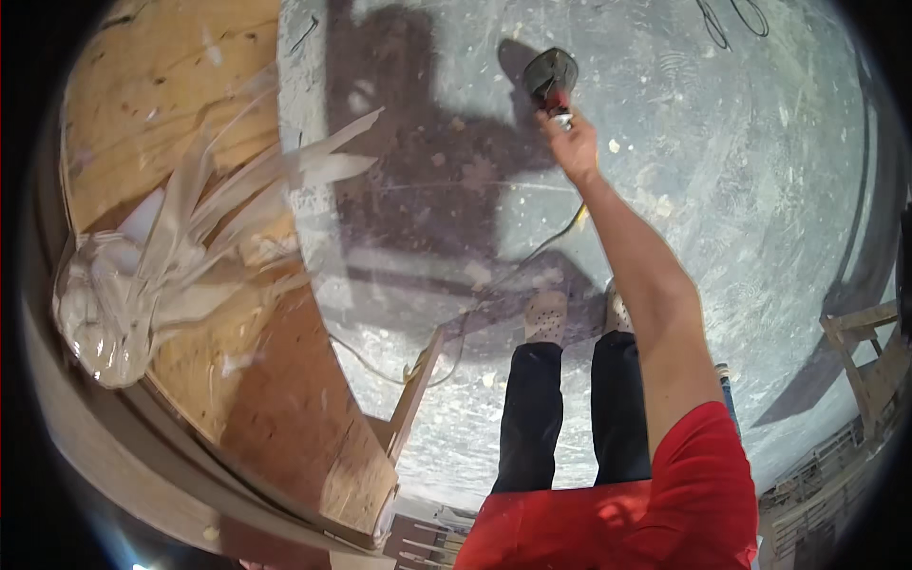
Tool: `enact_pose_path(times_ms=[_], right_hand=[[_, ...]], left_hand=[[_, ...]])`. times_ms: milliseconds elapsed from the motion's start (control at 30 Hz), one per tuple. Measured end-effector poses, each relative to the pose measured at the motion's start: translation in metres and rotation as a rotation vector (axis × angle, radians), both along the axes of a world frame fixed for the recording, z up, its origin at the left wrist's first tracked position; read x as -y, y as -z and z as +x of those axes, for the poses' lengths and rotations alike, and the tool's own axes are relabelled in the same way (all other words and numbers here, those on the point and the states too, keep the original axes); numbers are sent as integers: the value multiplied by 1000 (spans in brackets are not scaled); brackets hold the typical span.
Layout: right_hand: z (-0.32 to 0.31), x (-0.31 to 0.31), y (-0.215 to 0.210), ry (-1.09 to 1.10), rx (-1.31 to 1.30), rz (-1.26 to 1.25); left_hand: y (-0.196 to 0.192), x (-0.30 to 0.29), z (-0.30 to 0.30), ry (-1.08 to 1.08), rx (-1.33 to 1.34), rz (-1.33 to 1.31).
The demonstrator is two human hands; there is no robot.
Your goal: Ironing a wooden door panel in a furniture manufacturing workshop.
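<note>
Fingers of my right hand point(573, 144) wrap tight around a power tool point(552, 76) at twelve o'clock; its cord point(494, 285) trails across the floor point(741, 190). Left hand is hidden.

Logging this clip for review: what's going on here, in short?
A person in a red shirt stands on a dusty concrete floor, right hand stretched out gripping a corded power tool, apparently a sander or grinder; its cord trails back past the feet. The left hand is out of view. To the left, crumpled clear plastic wrap lies on a plywood board.
</note>
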State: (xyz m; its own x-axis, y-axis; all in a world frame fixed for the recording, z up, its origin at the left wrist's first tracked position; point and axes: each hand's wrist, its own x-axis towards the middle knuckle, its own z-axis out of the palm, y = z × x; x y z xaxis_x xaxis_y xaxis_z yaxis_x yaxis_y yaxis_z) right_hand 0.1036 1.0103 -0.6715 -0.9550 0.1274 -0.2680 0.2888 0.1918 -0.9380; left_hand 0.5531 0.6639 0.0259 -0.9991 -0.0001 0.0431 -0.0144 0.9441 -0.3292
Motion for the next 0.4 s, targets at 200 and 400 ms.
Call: enact_pose_path(times_ms=[200,400], right_hand=[[62,29,19,76,27,-58],[73,23,47,-114,-139,136]], left_hand=[[-12,-30,-3,-174,170,-350],[-1,-23,20,-280,32,-217]])
